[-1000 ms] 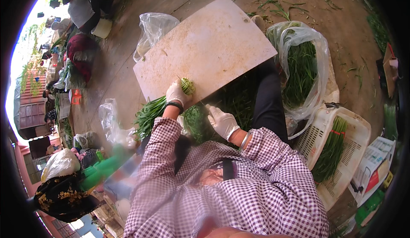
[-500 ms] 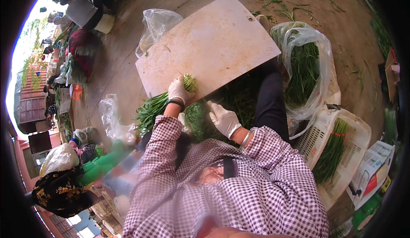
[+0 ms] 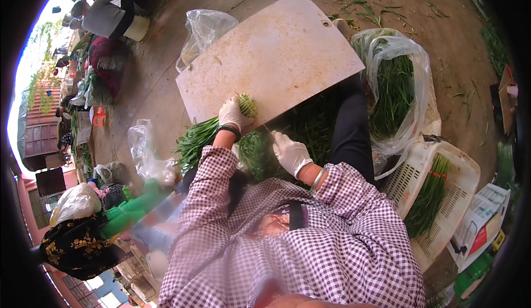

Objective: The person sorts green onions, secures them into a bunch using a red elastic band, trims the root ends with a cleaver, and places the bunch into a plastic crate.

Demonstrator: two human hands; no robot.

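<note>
The left hand [image 3: 231,114] has its fingers wrapped around the bundle of green stalks [image 3: 199,139], which lies across the near corner of the pale board [image 3: 271,59], pale ends on the board, leaves beyond its edge. The right hand [image 3: 292,154] is just off the near edge, fingers curled; a thin item [image 3: 267,128] shows at the fingertips, but whether they grip it cannot be told. Caution: a slackened left grip could let the ends spread, or overhanging leaves drag the bundle off. Uneven pressure on the corner could tip the board, whose support is hidden.
</note>
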